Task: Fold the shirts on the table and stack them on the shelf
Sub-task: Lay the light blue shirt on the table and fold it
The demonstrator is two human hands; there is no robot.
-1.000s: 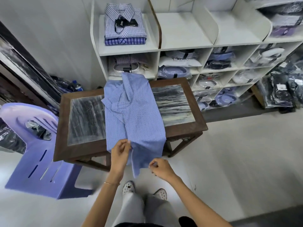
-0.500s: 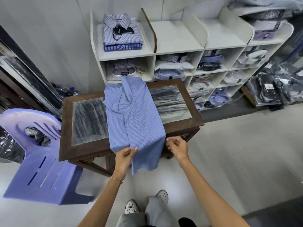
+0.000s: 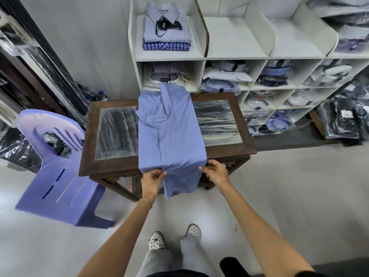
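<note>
Hard to read: the far end of the light-blue fine-checked cotton shirt (image 3: 169, 132) drops behind the back edge of the dark wooden table with marbled stone inlay (image 3: 117, 134), so its collar end is hidden. The shirt's near end hangs off the table's front edge and covers part of the front rail. Fingertips of both hands are partly tucked against the fabric, so exact contact points are unclear. Packaged garments in the lower cubbies of the white compartment shelf (image 3: 235, 54) behind the table are wrapped in shiny plastic and too blurred to identify. Frame edges are warped by the wide lens.

Left hand (image 3: 152, 181): at the table's front edge, fingers curled, pinching the shirt's left fold edge just below the tabletop.

Right hand (image 3: 216, 172): at the same front edge, right of the shirt, fingers curled at the shirt's right fold edge, touching it. It looks like a pinch, though the grip itself is partly hidden by the hand.

Shirt lies lengthwise across the middle of the table, sides folded in to a narrow strip, stone inlay bare on both sides.

Behind the table, in the shelf's top left compartment: a stack of folded checked shirts (image 3: 166, 30) with a dark tag on top. Left of the table: a lilac plastic chair (image 3: 56, 176).
</note>
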